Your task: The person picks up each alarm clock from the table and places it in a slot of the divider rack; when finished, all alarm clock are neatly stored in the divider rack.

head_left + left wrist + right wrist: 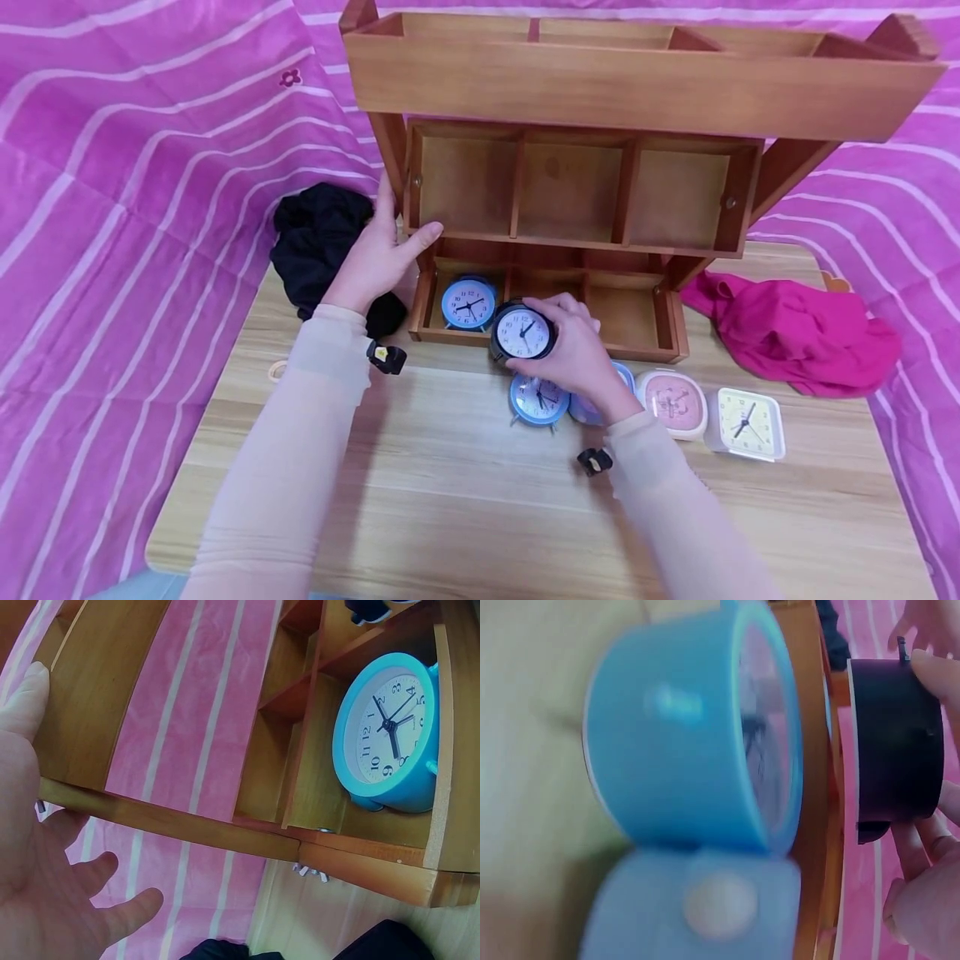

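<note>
My right hand [573,346] grips a round black alarm clock [522,332] at the front edge of the bottom tray, its white dial tilted up. Side-on, the black clock [896,742] shows between thumb and fingers in the right wrist view. My left hand [382,254] rests on the left side of the wooden tiered box [637,79], thumb on the middle tray; in the left wrist view its other fingers are spread apart. A blue alarm clock [468,304] stands in the bottom tray's left compartment. Below the black clock, another blue clock [540,402] stands on the table.
A pale blue clock [587,410], partly behind my right wrist, a pink clock [672,404] and a pale yellow square clock [746,423] line up on the table [450,500]. Black cloth [318,237] lies left of the box, magenta cloth [802,333] right.
</note>
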The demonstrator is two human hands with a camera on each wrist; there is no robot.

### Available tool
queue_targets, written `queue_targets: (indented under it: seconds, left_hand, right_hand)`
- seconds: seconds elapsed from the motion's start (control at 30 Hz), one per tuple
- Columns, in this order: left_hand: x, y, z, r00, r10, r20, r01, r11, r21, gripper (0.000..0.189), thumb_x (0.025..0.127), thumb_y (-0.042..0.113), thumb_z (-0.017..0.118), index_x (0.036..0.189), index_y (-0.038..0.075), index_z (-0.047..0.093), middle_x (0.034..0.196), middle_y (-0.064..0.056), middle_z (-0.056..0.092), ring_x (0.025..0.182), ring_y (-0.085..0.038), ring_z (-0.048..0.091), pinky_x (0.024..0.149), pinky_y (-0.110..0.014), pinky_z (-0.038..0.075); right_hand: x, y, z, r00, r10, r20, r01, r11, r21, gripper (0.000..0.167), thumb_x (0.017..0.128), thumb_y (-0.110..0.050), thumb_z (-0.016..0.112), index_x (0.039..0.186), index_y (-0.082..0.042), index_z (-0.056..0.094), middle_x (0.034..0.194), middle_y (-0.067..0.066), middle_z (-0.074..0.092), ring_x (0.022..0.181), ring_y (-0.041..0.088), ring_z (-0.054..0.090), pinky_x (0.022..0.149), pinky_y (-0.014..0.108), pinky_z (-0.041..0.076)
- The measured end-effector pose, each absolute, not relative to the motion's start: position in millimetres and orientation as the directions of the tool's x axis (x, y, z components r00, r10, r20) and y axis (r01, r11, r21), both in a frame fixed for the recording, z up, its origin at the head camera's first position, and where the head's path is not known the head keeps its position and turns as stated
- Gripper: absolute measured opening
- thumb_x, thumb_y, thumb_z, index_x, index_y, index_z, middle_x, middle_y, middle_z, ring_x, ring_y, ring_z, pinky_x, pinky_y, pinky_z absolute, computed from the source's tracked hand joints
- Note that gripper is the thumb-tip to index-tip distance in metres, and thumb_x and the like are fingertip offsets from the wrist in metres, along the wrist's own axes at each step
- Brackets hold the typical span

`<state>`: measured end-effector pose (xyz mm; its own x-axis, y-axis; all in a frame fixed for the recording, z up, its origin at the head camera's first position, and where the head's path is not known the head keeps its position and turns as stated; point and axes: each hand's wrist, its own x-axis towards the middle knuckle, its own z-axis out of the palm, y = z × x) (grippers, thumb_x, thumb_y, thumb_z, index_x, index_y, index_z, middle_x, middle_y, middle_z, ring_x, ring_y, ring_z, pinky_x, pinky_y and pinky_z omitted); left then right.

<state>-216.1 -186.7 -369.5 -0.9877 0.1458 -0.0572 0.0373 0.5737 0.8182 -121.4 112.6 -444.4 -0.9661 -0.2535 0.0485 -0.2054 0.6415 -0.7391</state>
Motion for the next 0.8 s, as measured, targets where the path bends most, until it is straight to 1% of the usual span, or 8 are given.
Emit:
queue_targets:
  seconds: [0.17,0.33,0.43,0.6,0.8]
  left_hand:
    - [-215.3,-186.4,-369.0,-0.988,0.142,-0.063,0.031,0.577,0.816,0.105,0.092,0.071,0.061,0.157,0.058,-0.02,0.174,0.008,0.013,0.157,-0.032,0.027,0.123,-0.062,0.025]
    - [-215.2,-184.6,-368.8,-0.987,0.146,-0.063,0.031,0.567,0.823,0.104,0.092,0.07,0.062,0.156,0.059,-0.019,0.174,0.009,0.014,0.157,-0.03,0.027,0.123,-0.062,0.025]
    - [-215.6,-183.7,-369.1,-0.987,0.147,-0.066,0.03,0.57,0.821,0.104,0.092,0.071,0.061,0.156,0.06,-0.019,0.174,0.008,0.015,0.156,-0.029,0.029,0.123,-0.062,0.025]
    - [-215.0,-183.9,-368.4,-0.987,0.14,-0.079,0.017,0.58,0.814,0.104,0.092,0.071,0.061,0.156,0.059,-0.02,0.174,0.006,0.018,0.155,-0.032,0.031,0.122,-0.063,0.027]
    - [-214.6,-184.6,-368.5,-0.988,0.142,-0.069,0.024,0.568,0.823,0.103,0.092,0.07,0.062,0.155,0.061,-0.019,0.173,0.008,0.018,0.155,-0.03,0.033,0.122,-0.063,0.027]
  right_hand:
    - [-137.4,125.3,-444.6,-0.968,-0.24,0.075,-0.218,0.656,-0.723,0.091,0.068,-0.043,0.099,0.146,-0.014,0.062,0.13,0.008,0.056,0.126,0.028,0.044,0.098,0.055,0.034]
    - [-151.3,136.5,-447.2,-0.968,-0.234,0.089,-0.226,0.662,-0.715,0.089,0.069,-0.038,0.098,0.147,-0.013,0.061,0.132,0.013,0.056,0.129,0.033,0.043,0.102,0.061,0.034]
    - [-157.1,141.5,-450.6,-0.97,-0.229,0.079,-0.216,0.668,-0.712,0.088,0.07,-0.037,0.098,0.147,-0.014,0.061,0.138,0.015,0.054,0.132,0.035,0.041,0.105,0.065,0.032]
    - [-165.8,146.4,-456.3,-0.976,-0.212,0.05,-0.185,0.685,-0.705,0.088,0.07,-0.038,0.098,0.147,-0.014,0.061,0.146,0.017,0.051,0.137,0.038,0.04,0.11,0.068,0.029]
    - [-174.5,147.9,-460.8,-0.976,-0.215,0.039,-0.182,0.7,-0.691,0.088,0.07,-0.038,0.098,0.146,-0.014,0.061,0.147,0.018,0.05,0.137,0.039,0.039,0.107,0.07,0.031]
